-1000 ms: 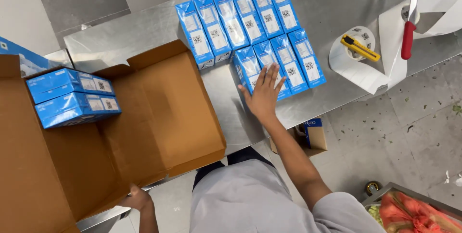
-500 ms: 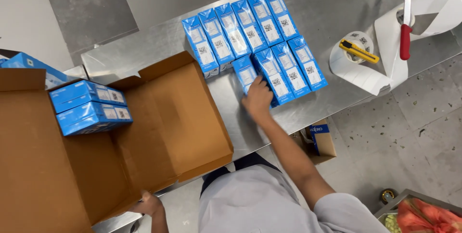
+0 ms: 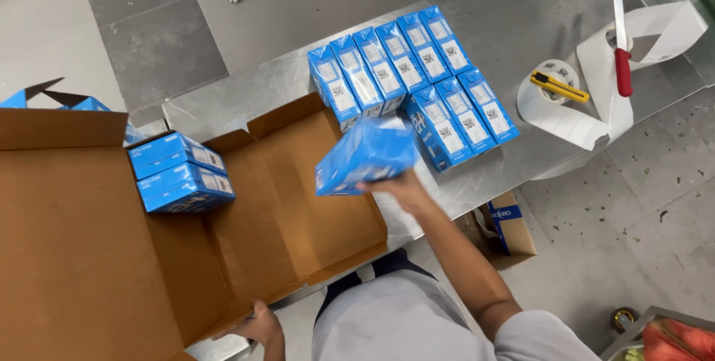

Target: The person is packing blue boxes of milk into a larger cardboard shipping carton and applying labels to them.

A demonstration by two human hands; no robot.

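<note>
The right hand (image 3: 402,184) is closed around the near lower end of a blue carton (image 3: 366,156), fingers wrapped under its edge, and holds it in the air above the right flap of the open cardboard box (image 3: 74,257). The carton is blurred; its long axis runs roughly left-right and slightly tilted, the free end pointing away from the grip toward the box interior. From the grip, the two blue cartons already stacked inside the box (image 3: 179,171) lie well off to the left, across bare brown cardboard. Behind and to the right of the grip, on the metal table (image 3: 521,26), the remaining blue cartons (image 3: 410,70) lie side by side in two slanted rows, the nearest just beyond the held carton's far end. The right hand is clearly the nearer one to both the held carton and the rows. The left hand (image 3: 261,327) is down at the box's near edge, well below and left of the grip, fingers curled on the cardboard rim; how tightly it grips I cannot tell. Farther right of the grip, well apart, sit a roll of white labels (image 3: 566,111), a yellow utility knife (image 3: 558,87) lying on it, and a red-handled knife (image 3: 620,40).
</note>
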